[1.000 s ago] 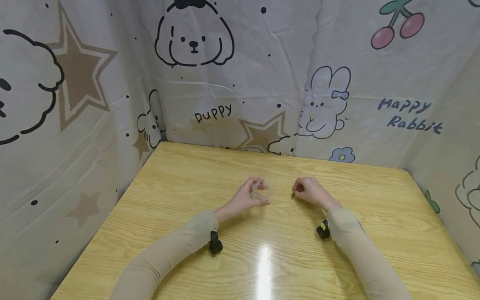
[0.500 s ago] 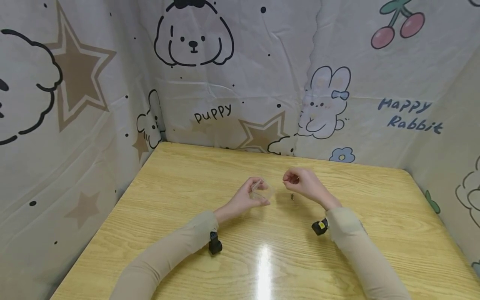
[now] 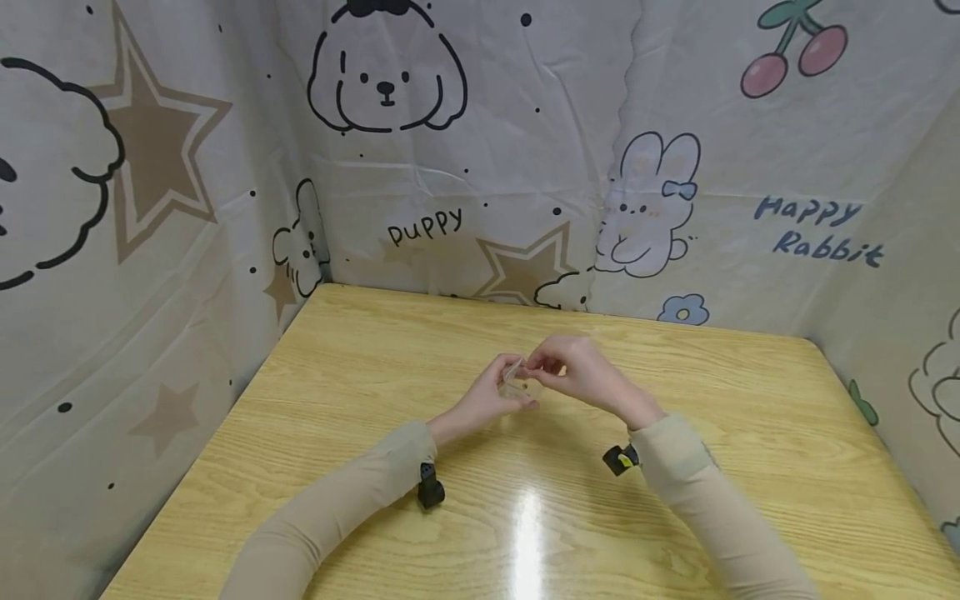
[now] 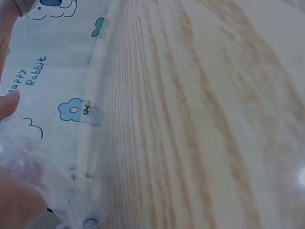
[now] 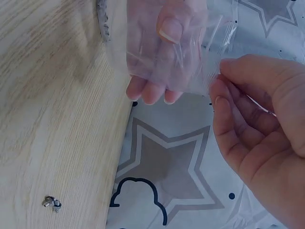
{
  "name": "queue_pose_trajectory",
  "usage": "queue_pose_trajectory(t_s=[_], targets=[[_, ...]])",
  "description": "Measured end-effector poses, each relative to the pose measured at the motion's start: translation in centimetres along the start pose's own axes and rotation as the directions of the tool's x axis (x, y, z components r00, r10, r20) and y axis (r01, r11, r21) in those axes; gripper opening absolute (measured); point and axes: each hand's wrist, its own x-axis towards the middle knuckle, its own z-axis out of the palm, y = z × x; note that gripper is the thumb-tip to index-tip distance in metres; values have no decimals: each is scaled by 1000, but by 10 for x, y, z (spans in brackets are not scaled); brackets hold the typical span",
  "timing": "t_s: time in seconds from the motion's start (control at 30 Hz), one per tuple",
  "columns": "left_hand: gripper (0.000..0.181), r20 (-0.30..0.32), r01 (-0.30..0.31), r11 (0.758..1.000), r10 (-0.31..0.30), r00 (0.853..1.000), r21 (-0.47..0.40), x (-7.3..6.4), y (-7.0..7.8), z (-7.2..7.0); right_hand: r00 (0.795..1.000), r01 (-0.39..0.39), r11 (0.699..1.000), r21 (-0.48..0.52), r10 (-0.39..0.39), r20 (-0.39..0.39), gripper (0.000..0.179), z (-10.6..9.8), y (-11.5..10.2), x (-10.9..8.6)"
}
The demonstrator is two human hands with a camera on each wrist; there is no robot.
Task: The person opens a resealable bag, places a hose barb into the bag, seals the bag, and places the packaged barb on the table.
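Observation:
A small clear plastic bag (image 5: 190, 67) is in my left hand (image 3: 483, 392), which grips it between thumb and fingers. My right hand (image 3: 581, 371) has its thumb and fingertips at the bag's edge, pinching it, as the right wrist view shows. Small metal pieces (image 5: 104, 21) show at the bag's far end in that view. A small shiny metal piece (image 5: 51, 203) lies on the tabletop, apart from both hands; in the left wrist view this metal piece (image 4: 87, 109) is beyond the bag. My right hand and forearm hide it in the head view.
The wood-grain table (image 3: 360, 350) spreads under both arms. Patterned cloth (image 3: 525, 167) hangs along its back and sides. A small black camera (image 3: 431, 487) sits at the left wrist and another camera (image 3: 619, 458) at the right.
My right hand has lifted off the tabletop near the loose metal piece and moved left to the bag's edge. My left hand stays put with the bag.

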Motion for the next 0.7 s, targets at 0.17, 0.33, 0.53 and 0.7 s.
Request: queue_pose_trajectory(t_s=[0.17, 0.33, 0.53, 0.7], targets=[[60, -4, -13, 1000, 13, 1000, -10, 1, -1, 1, 1000, -10, 1000, 15, 10, -17, 9, -3, 4, -5], [64, 4, -13, 1000, 13, 1000, -23, 2, -2, 2, 996, -56, 998, -4, 55, -66, 10, -7, 13, -13], [64, -9, -17, 1000, 17, 1000, 1, 2, -1, 3, 988, -140, 990, -1, 140, -67, 9, -5, 35, -27], [64, -16, -11, 1000, 12, 1000, 22, 2, 0, 3, 965, -262, 965, 7, 262, -28, 7, 2, 58, -41]])
